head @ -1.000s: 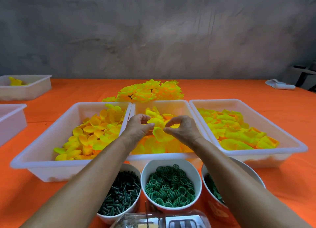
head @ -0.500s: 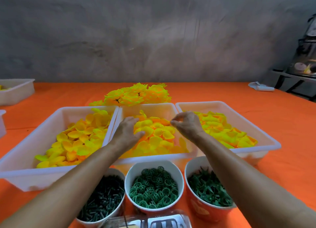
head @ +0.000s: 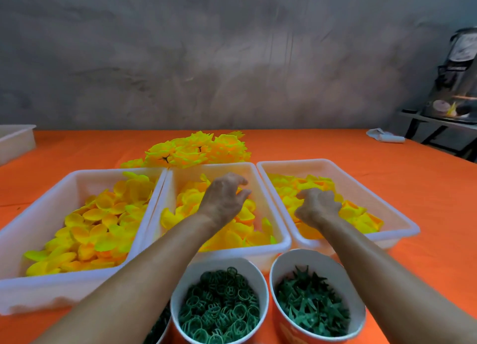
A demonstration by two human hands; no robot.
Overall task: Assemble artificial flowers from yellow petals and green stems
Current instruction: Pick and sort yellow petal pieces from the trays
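Left hand (head: 223, 202): hovering over the petals in the middle tray (head: 278, 243), fingers loosely curled and spread, apparently holding nothing; likely reaching for a petal.
Right hand (head: 316, 207): reaching down into the right tray (head: 410, 227), fingers curled onto the petals; cannot tell whether pinching one or only touching.
Yellow petals (head: 240, 230): lying loose and heaped in all three trays, right under both hands, probably sorted by size for picking in order.
Left tray (head: 77, 174): sitting just beside the left hand, touching the middle tray wall to wall, keeping reaches short.
Finished flowers (head: 196, 150): piling up on the counter (head: 426, 189) beyond the hands, behind the middle tray, kept away from the loose parts.
Cup of green rings (head: 219, 310): standing under the left forearm, nearer than the trays.
Cup of green spiky pieces (head: 313, 309): standing under the right forearm, touching or almost touching the ring cup.
Third cup (head: 160, 325): showing only as a dark sliver below the left forearm; contents hard to tell.
Edges: tray walls rising between the hands; lifting needed before crossing from one tray to the next, and wrists passing close over the cup rims.
Open room: bare orange counter stretching to the right of the right hand and beyond the flower pile; a further tray (head: 15, 142) sitting well apart, far left.
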